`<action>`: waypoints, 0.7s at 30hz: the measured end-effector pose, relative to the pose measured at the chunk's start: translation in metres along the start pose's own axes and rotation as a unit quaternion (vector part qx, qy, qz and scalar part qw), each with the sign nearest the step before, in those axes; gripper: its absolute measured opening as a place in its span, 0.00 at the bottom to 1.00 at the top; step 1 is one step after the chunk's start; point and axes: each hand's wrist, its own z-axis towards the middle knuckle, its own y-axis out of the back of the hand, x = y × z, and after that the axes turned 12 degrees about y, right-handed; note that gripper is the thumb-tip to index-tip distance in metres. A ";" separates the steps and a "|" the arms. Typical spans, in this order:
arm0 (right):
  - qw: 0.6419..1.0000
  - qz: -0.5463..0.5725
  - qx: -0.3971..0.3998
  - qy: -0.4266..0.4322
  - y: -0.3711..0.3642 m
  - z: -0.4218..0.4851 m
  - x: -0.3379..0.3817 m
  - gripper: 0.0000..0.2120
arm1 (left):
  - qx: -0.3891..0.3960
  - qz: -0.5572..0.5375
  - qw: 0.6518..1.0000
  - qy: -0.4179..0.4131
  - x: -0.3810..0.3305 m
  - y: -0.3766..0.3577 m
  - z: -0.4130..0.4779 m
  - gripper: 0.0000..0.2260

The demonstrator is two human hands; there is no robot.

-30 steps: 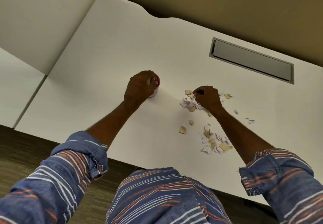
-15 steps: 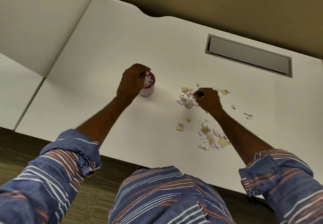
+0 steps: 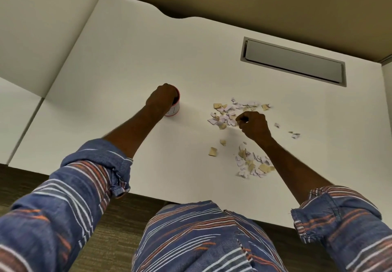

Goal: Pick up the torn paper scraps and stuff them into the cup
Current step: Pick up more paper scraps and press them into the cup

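L hand [image 3: 162,99] over cup [image 3: 175,110] – fingers inside, state can't tell, R hand [image 3: 253,125] fingers pinched together at paper scraps [image 3: 229,114] on desk [image 3: 127,59]

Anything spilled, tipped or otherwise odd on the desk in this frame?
Nothing stands out. The cup stands upright under the left hand. The torn paper scraps lie loose on the desk in two clusters plus a few strays, beside the right hand, as the task expects.
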 end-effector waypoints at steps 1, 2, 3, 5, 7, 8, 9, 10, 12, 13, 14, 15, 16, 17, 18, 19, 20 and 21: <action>1.000 -0.003 -0.003 -0.001 0.001 0.000 -0.002 0.08 | -0.003 0.016 1.000 0.009 -0.001 -0.001 0.003 0.11; 1.000 -0.002 -0.004 -0.003 0.002 0.000 -0.004 0.08 | -0.007 0.032 0.999 0.011 -0.003 -0.001 0.006 0.11; 1.000 0.004 -0.003 -0.007 0.002 0.000 -0.006 0.08 | -0.008 0.057 0.998 0.001 -0.004 0.000 0.008 0.11; 1.000 0.003 -0.001 -0.014 0.002 -0.001 -0.010 0.08 | 0.005 0.117 0.993 -0.020 -0.005 0.003 0.014 0.12; 1.000 -0.018 -0.003 -0.010 0.001 0.000 -0.013 0.08 | 0.010 0.156 0.987 -0.033 -0.005 0.005 0.015 0.14; 1.000 -0.026 -0.006 -0.007 0.001 0.000 -0.014 0.08 | 0.010 0.169 0.985 -0.039 -0.004 0.005 0.015 0.14; 0.999 -0.031 -0.008 -0.003 0.001 -0.001 -0.015 0.08 | 0.012 0.178 0.983 -0.046 -0.005 0.007 0.014 0.14; 0.999 -0.035 -0.011 0.001 0.000 -0.001 -0.017 0.08 | 0.013 0.185 0.981 -0.056 -0.006 0.009 0.013 0.13; 0.999 -0.043 -0.020 0.007 0.000 -0.001 -0.022 0.08 | 0.004 0.204 0.976 -0.079 -0.007 0.017 0.011 0.11; 0.999 -0.042 -0.028 0.009 0.000 -0.002 -0.026 0.08 | -0.003 0.212 0.973 -0.089 -0.008 0.023 0.009 0.11; 0.999 -0.037 -0.037 0.011 0.000 -0.002 -0.030 0.08 | -0.007 0.214 0.973 -0.092 -0.008 0.030 0.008 0.11; 0.998 -0.032 -0.048 0.018 0.000 -0.002 -0.035 0.08 | -0.011 0.208 0.974 -0.093 -0.007 0.037 0.007 0.11; 0.997 -0.030 -0.060 0.026 0.000 -0.002 -0.040 0.07 | -0.017 0.191 0.977 -0.092 -0.006 0.043 0.005 0.11; 0.996 -0.033 -0.070 0.034 0.000 -0.001 -0.046 0.07 | -0.027 0.164 0.982 -0.089 -0.006 0.049 0.004 0.11; 0.996 -0.037 -0.076 0.037 0.001 0.000 -0.052 0.09 | -0.044 0.127 0.987 -0.089 -0.006 0.053 0.002 0.12; 0.996 -0.037 -0.078 0.033 0.001 0.001 -0.057 0.12 | -0.065 0.087 0.990 -0.094 -0.006 0.055 0.001 0.12; 0.996 -0.031 -0.077 0.022 0.002 0.003 -0.063 0.17 | -0.086 0.043 0.990 -0.104 -0.008 0.055 -0.002 0.12; 0.997 -0.026 -0.073 0.005 0.003 0.005 -0.070 0.23 | -0.106 -0.003 0.988 -0.116 -0.012 0.053 -0.006 0.13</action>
